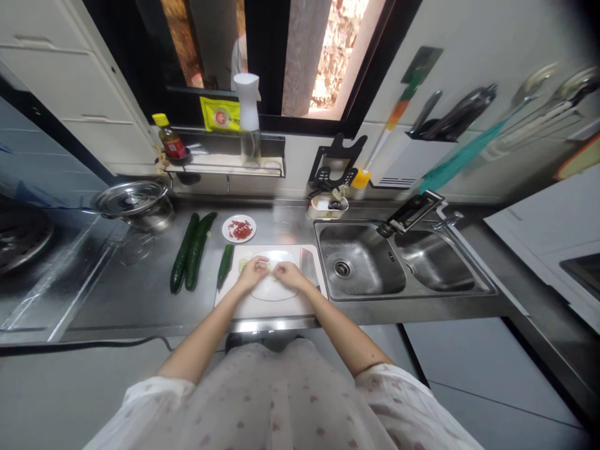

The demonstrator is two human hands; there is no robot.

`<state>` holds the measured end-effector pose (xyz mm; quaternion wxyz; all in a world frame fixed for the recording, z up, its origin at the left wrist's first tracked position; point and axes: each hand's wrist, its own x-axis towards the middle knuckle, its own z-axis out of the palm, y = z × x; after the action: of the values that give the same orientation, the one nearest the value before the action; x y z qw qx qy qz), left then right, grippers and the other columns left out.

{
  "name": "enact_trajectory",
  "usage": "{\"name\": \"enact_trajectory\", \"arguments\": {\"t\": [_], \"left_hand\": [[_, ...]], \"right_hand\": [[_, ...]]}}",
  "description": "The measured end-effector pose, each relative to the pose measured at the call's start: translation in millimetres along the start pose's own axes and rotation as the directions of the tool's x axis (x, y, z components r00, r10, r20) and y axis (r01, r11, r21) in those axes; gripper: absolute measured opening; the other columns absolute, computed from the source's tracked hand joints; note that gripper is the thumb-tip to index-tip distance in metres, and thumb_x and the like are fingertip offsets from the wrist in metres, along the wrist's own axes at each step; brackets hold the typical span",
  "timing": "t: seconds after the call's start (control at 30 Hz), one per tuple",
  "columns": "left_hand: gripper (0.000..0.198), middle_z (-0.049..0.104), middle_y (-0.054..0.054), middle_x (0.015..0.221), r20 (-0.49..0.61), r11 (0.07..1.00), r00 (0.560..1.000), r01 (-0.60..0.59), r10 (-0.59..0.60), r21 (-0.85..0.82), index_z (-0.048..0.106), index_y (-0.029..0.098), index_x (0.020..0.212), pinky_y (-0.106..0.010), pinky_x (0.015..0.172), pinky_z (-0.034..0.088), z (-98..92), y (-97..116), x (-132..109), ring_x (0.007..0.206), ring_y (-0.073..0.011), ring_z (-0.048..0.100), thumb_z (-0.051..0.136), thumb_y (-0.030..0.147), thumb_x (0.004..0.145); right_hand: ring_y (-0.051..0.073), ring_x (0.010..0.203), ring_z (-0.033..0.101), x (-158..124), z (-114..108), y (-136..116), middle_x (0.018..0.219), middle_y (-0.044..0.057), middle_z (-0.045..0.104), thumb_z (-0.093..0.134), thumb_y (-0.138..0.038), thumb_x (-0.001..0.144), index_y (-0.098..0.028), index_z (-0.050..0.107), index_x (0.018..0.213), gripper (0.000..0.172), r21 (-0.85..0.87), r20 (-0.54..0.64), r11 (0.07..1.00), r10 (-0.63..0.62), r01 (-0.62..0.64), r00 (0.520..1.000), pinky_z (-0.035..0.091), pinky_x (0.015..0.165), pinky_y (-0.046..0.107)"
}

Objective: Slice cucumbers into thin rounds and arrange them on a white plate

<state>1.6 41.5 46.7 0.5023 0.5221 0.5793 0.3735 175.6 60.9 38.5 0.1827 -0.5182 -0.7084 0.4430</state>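
Both of my hands are over a white plate lying on a pale cutting board. The fingers of my left hand and my right hand are pinched close together above the plate's middle. Between the fingertips is something small and pale, too small to name. Pale green slices show at the board's left part, partly hidden by my left hand. A cut piece of cucumber rests at the board's left edge. Behind it stands a small white dish holding red bits.
Two whole cucumbers lie left on the steel counter. A lidded pot stands behind them. To the right is a double sink with a black faucet. A wall shelf carries a sauce bottle and a spray bottle.
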Motion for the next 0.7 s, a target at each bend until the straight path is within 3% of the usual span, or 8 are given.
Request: {"name": "enact_trajectory", "arguments": {"t": [0.17,0.33,0.53,0.7], "left_hand": [[0.028,0.067,0.000,0.074,-0.067,0.963,0.998,0.024,-0.006,0.269,0.065,0.015,0.097,-0.023,0.071,0.047,6.9,-4.4,18.0,0.070,-0.0129,0.061,0.062,0.009,0.070],[0.028,0.071,-0.003,0.087,-0.065,0.880,0.998,0.037,-0.007,0.474,0.065,0.019,0.104,-0.023,0.076,0.045,9.6,-5.9,33.4,0.080,-0.0148,0.063,0.059,0.013,0.077],[0.032,0.070,-0.005,0.096,-0.025,0.771,1.000,0.016,0.000,0.637,0.062,0.022,0.114,-0.026,0.078,0.044,15.3,-10.5,42.7,0.089,-0.0191,0.062,0.057,0.021,0.082],[0.034,0.065,-0.007,0.105,0.007,0.713,0.998,-0.045,0.056,0.700,0.062,0.023,0.118,-0.028,0.083,0.043,14.0,-11.4,36.4,0.095,-0.0202,0.060,0.056,0.022,0.084]], "right_hand": [[0.014,0.071,0.059,16.6,3.9,6.7,0.077,0.006,0.071,0.053,-0.015,0.083,-0.013,0.071,0.077,0.019,-0.256,-0.038,0.966,0.019,-0.028,0.999,0.037,0.065,0.020],[0.017,0.084,0.061,26.9,7.6,4.3,0.092,0.011,0.072,0.048,-0.018,0.090,-0.013,0.071,0.091,0.023,-0.417,-0.078,0.902,0.082,-0.107,0.994,0.037,0.072,0.022],[0.019,0.093,0.061,29.0,13.6,2.7,0.099,0.013,0.070,0.043,-0.024,0.095,-0.013,0.065,0.104,0.026,-0.498,-0.110,0.847,0.151,-0.186,0.982,0.037,0.077,0.023],[0.018,0.102,0.059,18.0,11.9,0.9,0.109,0.013,0.067,0.041,-0.025,0.097,-0.014,0.059,0.115,0.028,-0.518,-0.114,0.837,0.137,-0.177,0.984,0.038,0.081,0.023]]}}
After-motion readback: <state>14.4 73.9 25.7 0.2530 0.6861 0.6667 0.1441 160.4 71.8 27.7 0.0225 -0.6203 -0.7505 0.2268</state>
